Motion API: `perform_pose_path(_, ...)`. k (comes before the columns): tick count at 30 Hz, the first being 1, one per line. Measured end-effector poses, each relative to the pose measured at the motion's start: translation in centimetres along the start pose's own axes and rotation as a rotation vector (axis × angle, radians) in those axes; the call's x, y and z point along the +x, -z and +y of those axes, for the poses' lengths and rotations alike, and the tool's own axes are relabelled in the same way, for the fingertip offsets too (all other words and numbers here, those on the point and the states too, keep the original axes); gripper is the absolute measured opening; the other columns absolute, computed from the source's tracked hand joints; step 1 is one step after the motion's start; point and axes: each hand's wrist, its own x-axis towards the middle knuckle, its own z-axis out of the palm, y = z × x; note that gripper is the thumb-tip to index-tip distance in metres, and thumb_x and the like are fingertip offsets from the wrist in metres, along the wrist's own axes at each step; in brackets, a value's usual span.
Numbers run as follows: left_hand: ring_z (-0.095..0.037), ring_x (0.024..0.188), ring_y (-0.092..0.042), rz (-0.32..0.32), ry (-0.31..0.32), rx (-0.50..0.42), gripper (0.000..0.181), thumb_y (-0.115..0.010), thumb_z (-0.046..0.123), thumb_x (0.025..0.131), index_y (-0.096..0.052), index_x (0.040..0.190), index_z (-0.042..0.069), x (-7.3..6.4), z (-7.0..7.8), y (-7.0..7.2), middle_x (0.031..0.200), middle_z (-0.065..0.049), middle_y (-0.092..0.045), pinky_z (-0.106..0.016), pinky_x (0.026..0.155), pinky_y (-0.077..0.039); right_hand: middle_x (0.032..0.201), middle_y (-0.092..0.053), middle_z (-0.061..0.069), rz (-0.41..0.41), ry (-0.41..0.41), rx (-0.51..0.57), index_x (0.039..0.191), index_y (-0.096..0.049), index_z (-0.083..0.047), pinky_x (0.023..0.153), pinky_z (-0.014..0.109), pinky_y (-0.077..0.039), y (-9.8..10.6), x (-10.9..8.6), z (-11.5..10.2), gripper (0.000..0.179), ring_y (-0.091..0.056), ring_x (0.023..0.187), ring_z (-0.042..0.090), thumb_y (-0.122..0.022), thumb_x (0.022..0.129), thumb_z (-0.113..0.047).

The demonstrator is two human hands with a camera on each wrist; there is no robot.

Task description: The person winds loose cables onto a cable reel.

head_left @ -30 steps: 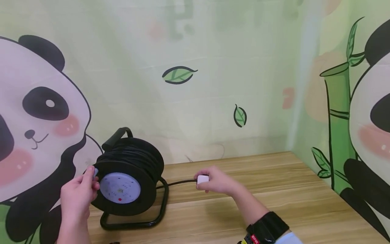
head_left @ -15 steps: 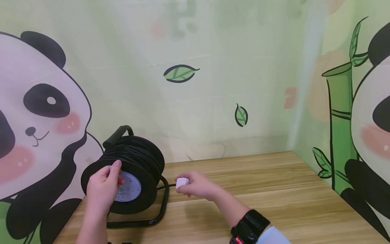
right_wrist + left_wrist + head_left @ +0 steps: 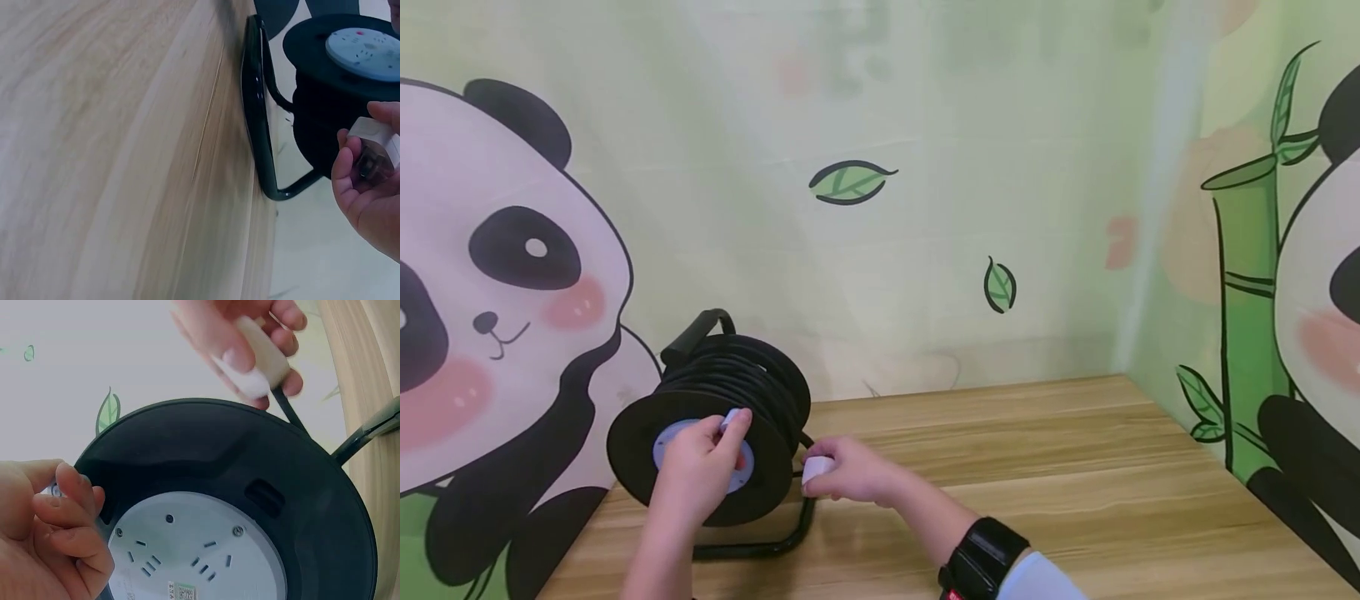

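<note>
A black cable reel (image 3: pixel 700 402) stands on the table at left, with black cable (image 3: pixel 733 371) wound on its drum. A round pale blue socket panel (image 3: pixel 187 550) sits in its front disc, partly covered in the head view. My left hand (image 3: pixel 703 462) pinches a small light blue knob (image 3: pixel 730 419) in front of the disc. Beside the reel's right side, my right hand (image 3: pixel 853 472) grips a white plug (image 3: pixel 817 473) between thumb and fingers. From the plug a short stretch of cable (image 3: pixel 289 412) runs behind the disc.
The reel's tubular black stand (image 3: pixel 760 550) rests on the wooden table (image 3: pixel 1000 467). A black carrying handle (image 3: pixel 700 333) rises at its top. Behind hangs a printed cloth (image 3: pixel 925 208) with pandas and leaves.
My left hand has moved right with the knob, from the disc's left edge across its front. My right hand has brought the plug left, close to the reel, and the free cable has shortened.
</note>
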Motion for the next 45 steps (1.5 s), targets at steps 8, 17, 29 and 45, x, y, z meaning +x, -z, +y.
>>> perform_pose_path(8, -0.021, 0.059, -0.050, -0.047, -0.032, 0.028, 0.056, -0.044, 0.057, 0.096, -0.056, 0.066, 0.011, 0.1, 0.5, -0.5, 0.059, -0.003, -0.056, -0.035, 0.052, -0.040, 0.084, -0.061, 0.004, -0.028, 0.008, 0.044, 0.109, -0.058, -0.003, 0.058, 0.037, -0.052, -0.9, 0.7, -0.9, 0.036, -0.057, 0.069, 0.014, -0.075, 0.077, -0.007)
perform_pose_path(17, -0.020, 0.059, -0.051, -0.147, 0.009, 0.057, 0.054, -0.046, 0.055, 0.096, -0.057, 0.069, 0.010, 0.2, 0.4, -0.9, 0.059, -0.001, -0.058, -0.034, 0.054, -0.041, 0.079, -0.064, 0.002, -0.021, 0.031, 0.054, 0.112, -0.056, 0.001, 0.058, 0.036, -0.054, -1.3, 1.1, -0.5, 0.035, -0.060, 0.066, 0.013, -0.066, 0.079, 0.006)
perform_pose_path(29, -0.018, 0.051, -0.049, -0.257, 0.000, 0.075, 0.049, -0.054, 0.050, 0.095, -0.057, 0.065, 0.011, 0.1, 0.5, -2.5, 0.053, 0.001, -0.057, -0.032, 0.049, -0.038, 0.082, -0.064, 0.015, -0.084, -0.070, 0.184, 0.108, -0.051, 0.001, 0.065, 0.040, -0.056, -2.1, 1.1, 0.1, 0.036, -0.063, 0.069, 0.023, -0.061, 0.077, 0.018)
perform_pose_path(45, -0.018, 0.050, -0.050, -0.286, 0.007, 0.125, 0.046, -0.056, 0.043, 0.095, -0.055, 0.062, 0.011, -0.1, 0.0, -2.7, 0.051, -0.002, -0.057, -0.032, 0.050, -0.038, 0.102, -0.061, 0.017, -0.037, 0.009, 0.195, 0.115, -0.053, 0.004, 0.072, 0.041, -0.055, -0.2, 0.6, -0.9, 0.031, -0.060, 0.083, 0.019, -0.061, 0.084, 0.008)
